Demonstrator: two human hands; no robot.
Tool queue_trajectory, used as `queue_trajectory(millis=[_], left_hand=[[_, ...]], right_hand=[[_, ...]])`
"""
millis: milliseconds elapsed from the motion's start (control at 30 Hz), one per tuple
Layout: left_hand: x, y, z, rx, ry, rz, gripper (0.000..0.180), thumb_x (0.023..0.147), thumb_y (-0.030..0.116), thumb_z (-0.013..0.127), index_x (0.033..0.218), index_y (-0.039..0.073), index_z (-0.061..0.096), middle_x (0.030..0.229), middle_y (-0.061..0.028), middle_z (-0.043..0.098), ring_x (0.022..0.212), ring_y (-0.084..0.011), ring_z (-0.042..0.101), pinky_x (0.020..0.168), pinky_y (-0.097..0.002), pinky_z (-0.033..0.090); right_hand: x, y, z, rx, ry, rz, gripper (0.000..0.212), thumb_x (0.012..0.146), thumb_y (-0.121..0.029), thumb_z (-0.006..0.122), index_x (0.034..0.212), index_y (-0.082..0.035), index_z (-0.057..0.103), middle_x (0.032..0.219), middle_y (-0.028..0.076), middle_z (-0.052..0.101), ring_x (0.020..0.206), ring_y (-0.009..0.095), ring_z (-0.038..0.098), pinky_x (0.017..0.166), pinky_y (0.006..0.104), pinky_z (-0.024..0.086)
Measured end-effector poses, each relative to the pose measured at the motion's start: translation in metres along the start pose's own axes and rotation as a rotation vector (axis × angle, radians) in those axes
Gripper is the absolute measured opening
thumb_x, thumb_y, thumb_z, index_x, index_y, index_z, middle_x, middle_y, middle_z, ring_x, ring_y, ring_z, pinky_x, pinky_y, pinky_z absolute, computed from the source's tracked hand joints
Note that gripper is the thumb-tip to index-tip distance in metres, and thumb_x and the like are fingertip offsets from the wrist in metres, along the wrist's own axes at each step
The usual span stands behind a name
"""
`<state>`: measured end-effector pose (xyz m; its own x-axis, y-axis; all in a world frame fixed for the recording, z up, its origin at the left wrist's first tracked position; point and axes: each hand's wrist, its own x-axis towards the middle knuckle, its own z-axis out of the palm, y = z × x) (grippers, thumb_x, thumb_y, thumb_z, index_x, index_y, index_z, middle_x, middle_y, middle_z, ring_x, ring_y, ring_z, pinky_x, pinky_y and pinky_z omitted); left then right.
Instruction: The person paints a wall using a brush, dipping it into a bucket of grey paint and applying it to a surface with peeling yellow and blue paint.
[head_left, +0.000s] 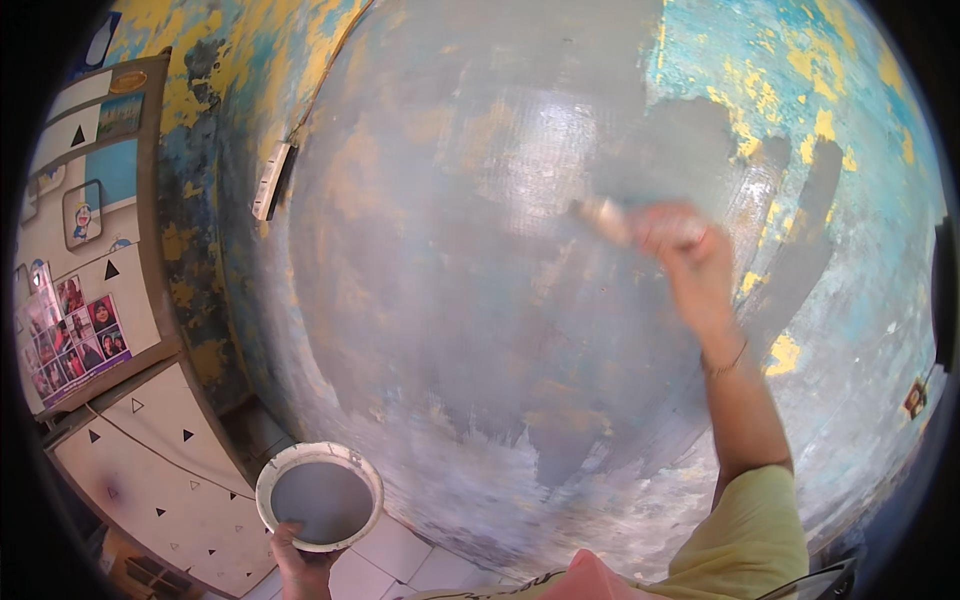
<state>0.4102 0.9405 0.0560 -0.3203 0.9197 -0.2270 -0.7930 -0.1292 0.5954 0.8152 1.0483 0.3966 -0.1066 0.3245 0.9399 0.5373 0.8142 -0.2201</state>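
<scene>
On wall (450,250), seemingly brush (603,220) in right hand (690,255)

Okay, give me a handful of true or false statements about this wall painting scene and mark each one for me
1. The right hand holds a blurred paintbrush against the patchy grey-painted wall. True.
2. The left hand holds a round white bucket of grey paint from below. True.
3. The bucket holds yellow paint. False: the paint in it is grey.
4. The right wrist is bare. False: a thin bracelet circles it.
5. A white cupboard with small black triangles stands at the left. True.
6. The right sleeve is dark blue. False: the sleeve is pale yellow-green.
</scene>
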Motion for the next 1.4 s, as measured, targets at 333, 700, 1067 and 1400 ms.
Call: queue_trajectory(millis=[333,700,1067,1400], left_hand=[[-0.043,-0.042,0.037,0.104,-0.057,-0.001,0.073,0.069,0.030,0.052,0.137,0.011,0.034,0.132,-0.0168,0.042,0.119,-0.0378,0.047,0.089,-0.0595,0.046],[-0.034,-0.048,0.027,0.159,-0.126,0.068,0.068,0.073,0.035,0.050,0.134,0.010,0.038,0.132,-0.0161,0.044,0.121,-0.0361,0.047,0.089,-0.0576,0.046],[0.059,-0.031,-0.017,0.133,0.148,0.228,0.073,0.078,0.041,0.064,0.132,-0.002,0.041,0.130,-0.0224,0.047,0.118,-0.0355,0.049,0.098,-0.0516,0.046],[0.093,0.024,0.004,0.084,0.111,0.248,0.059,0.082,0.032,0.060,0.128,-0.001,0.045,0.129,-0.0228,0.047,0.112,-0.0348,0.053,0.095,-0.0461,0.048]], right_hand=[[0.202,0.010,-0.077,-0.752,0.414,-0.930,0.010,0.082,-0.010,0.060,0.085,0.000,0.061,0.074,0.016,0.061,0.068,0.034,0.058,0.064,0.0364,0.047],[0.099,-0.013,-0.065,-0.535,0.006,-0.426,0.009,0.084,-0.013,0.061,0.080,-0.006,0.063,0.075,0.009,0.062,0.074,0.027,0.061,0.068,0.0345,0.048],[0.223,-0.045,-0.099,-0.550,0.630,-0.521,0.021,0.074,-0.008,0.059,0.091,0.002,0.062,0.074,0.014,0.064,0.069,0.026,0.062,0.065,0.0335,0.048],[0.290,-0.068,-0.110,-0.715,0.565,-0.711,0.016,0.067,-0.005,0.067,0.081,0.002,0.070,0.069,0.009,0.067,0.064,0.015,0.062,0.063,0.0267,0.049]])
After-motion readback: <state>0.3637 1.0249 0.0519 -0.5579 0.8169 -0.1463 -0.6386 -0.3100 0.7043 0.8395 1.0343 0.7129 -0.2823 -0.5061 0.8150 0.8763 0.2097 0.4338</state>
